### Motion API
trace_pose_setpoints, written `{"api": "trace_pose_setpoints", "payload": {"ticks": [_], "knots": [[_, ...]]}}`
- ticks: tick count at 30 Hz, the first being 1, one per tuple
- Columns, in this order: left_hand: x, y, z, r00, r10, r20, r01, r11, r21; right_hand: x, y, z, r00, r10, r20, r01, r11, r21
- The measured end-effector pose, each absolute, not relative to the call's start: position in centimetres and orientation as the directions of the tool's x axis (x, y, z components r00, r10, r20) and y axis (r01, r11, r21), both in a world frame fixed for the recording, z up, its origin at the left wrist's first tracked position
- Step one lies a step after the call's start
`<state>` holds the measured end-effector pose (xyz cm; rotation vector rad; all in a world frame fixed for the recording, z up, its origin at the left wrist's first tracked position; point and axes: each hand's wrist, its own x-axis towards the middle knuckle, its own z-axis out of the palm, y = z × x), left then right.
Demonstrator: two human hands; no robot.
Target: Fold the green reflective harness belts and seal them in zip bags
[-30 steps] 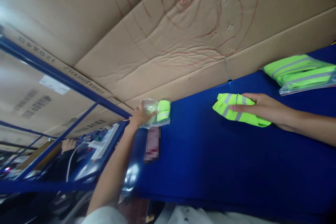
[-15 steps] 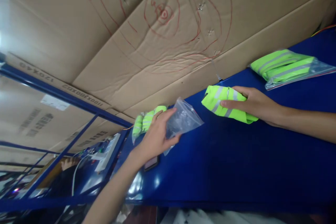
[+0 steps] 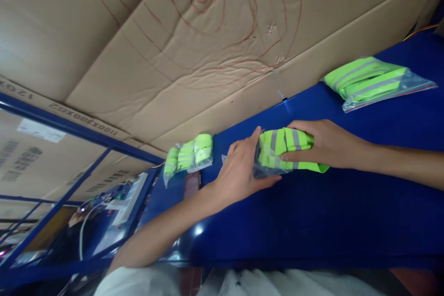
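Observation:
A folded fluorescent yellow-green reflective vest (image 3: 277,142) with silver stripes is gripped in my right hand (image 3: 322,144), fingers on top and thumb along its near side. Its left end sits inside a clear plastic bag (image 3: 274,172). My left hand (image 3: 239,171) is around the bag from the left, its fingers along the far side and the thumb below. Part of the bag is hidden behind that hand. Both hands are just over the blue tabletop (image 3: 277,222).
Several bagged yellow-green bundles (image 3: 187,155) lie at the far left edge, by a dark phone (image 3: 192,185). Another bagged yellow-green bundle (image 3: 364,81) is at the back right. A cardboard panel (image 3: 208,64) stands behind. Blue frame bars (image 3: 69,189) and another person's hand (image 3: 77,216) are left.
The yellow-green bundle has moved left and partly into the plastic bag. My left hand has brought the bag to the right. The view has shifted a little.

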<state>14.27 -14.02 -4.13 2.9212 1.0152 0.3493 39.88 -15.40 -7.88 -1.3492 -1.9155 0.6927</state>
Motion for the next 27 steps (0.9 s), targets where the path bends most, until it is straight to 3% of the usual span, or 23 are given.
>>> {"api": "trace_pose_setpoints", "payload": {"ticks": [5,8,17,22,27], "knots": [[13.6,-13.7,-4.1,0.721,0.65,0.239,0.648,-0.755,0.099,40.2,-15.2,-7.8,-0.22,0.957,0.189,0.683,0.289,-0.671],[13.9,-14.0,-4.6,0.76,0.61,0.223,0.614,-0.787,0.06,40.1,-15.2,-7.8,-0.262,0.953,0.154,0.714,0.298,-0.634],[16.6,-13.1,-5.0,0.818,0.485,0.31,0.528,-0.846,-0.07,39.3,-15.8,-7.8,-0.275,0.954,0.117,0.414,0.227,-0.881],[15.1,-10.7,-4.5,0.821,0.534,0.203,0.536,-0.843,0.051,39.3,-15.7,-7.7,-0.284,0.958,-0.026,0.195,0.031,-0.98],[16.1,-12.2,-5.8,0.863,0.419,0.284,0.42,-0.905,0.058,38.6,-15.8,-8.5,-0.296,0.955,-0.009,0.051,0.006,-0.999]]}}
